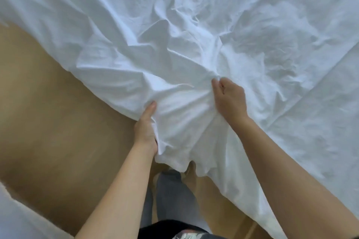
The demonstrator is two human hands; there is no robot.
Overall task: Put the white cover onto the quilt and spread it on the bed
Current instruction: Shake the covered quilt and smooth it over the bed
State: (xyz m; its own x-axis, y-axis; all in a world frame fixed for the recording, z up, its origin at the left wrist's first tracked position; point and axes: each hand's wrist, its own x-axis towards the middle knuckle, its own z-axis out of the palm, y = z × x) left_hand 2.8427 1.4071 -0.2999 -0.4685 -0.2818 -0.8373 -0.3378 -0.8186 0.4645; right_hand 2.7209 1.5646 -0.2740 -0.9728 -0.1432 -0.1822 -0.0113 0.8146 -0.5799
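the cover (194, 15), white and much creased, lies over the bed and fills the top and right of the view, hiding the bed under it. its near edge runs aslant from the upper left to the lower right, and a bunched part of that edge hangs off the bed's side over the floor (48, 103), which is tan and bare at the left. whether the quilt is inside the cover cannot be told.

both hands are at that bunched edge. the left hand (145, 128) grips the hanging cloth from the side, thumb on top, the fingers hidden under the fold. the right hand (229, 101) sits on top just beside it, further onto the bed, fingers curled and pinching up a ridge of cover. grey trousers (171, 196) show below, between the forearms.
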